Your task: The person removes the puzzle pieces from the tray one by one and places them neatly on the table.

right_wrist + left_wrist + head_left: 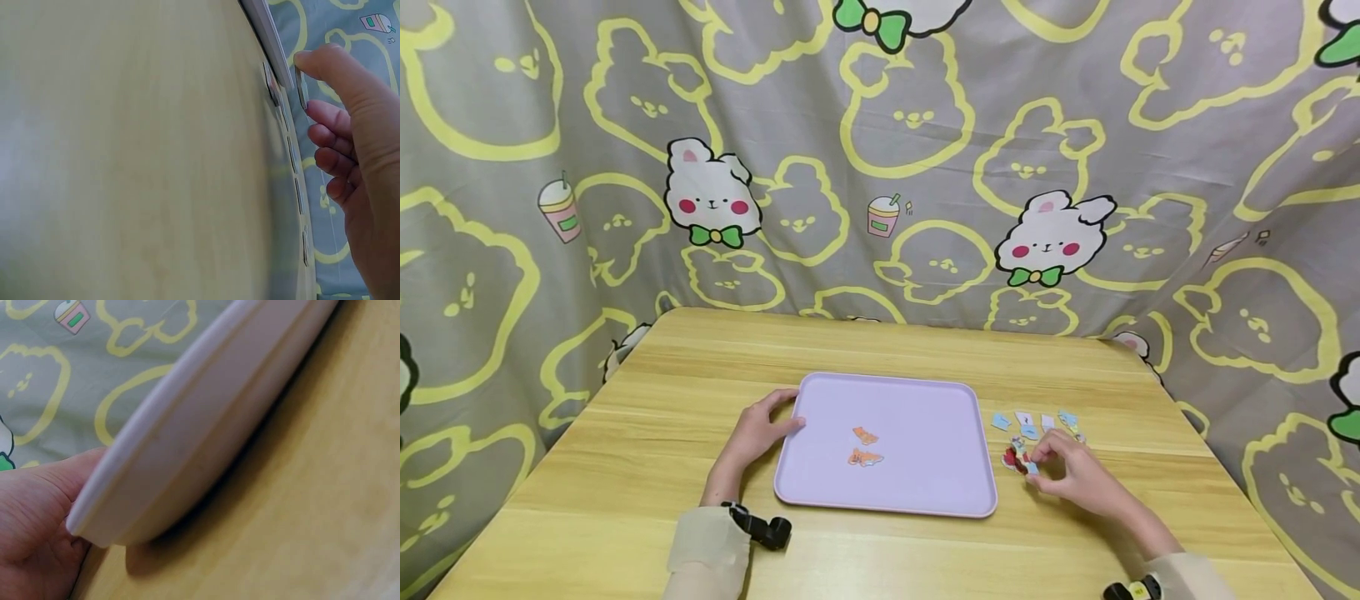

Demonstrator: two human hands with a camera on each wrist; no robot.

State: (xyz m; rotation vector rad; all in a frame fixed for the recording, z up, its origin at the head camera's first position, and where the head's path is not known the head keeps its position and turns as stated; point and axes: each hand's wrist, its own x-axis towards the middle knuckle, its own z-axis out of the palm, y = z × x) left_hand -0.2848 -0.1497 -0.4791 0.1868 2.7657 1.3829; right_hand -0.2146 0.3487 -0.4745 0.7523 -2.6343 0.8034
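A lilac tray (925,442) lies on the table. My left hand (760,429) holds its left edge, thumb on the rim; in the left wrist view the hand (37,519) grips the tray's corner (144,462). Two orange jigsaw pieces (866,459) sit apart on the tray. Right of the tray, my right hand (1078,477) pinches a small thin jigsaw piece (301,87) between thumb and index finger, the other fingers curled. Just beside those fingertips lie red and brown pieces (1015,457), partly overlapped in the head view.
Several light blue and white pieces (1028,432) lie behind my right hand, with a blue one (1067,418) farther right. The wooden table (700,358) ends at a patterned grey curtain (917,208). Each wrist wears a black camera (763,529).
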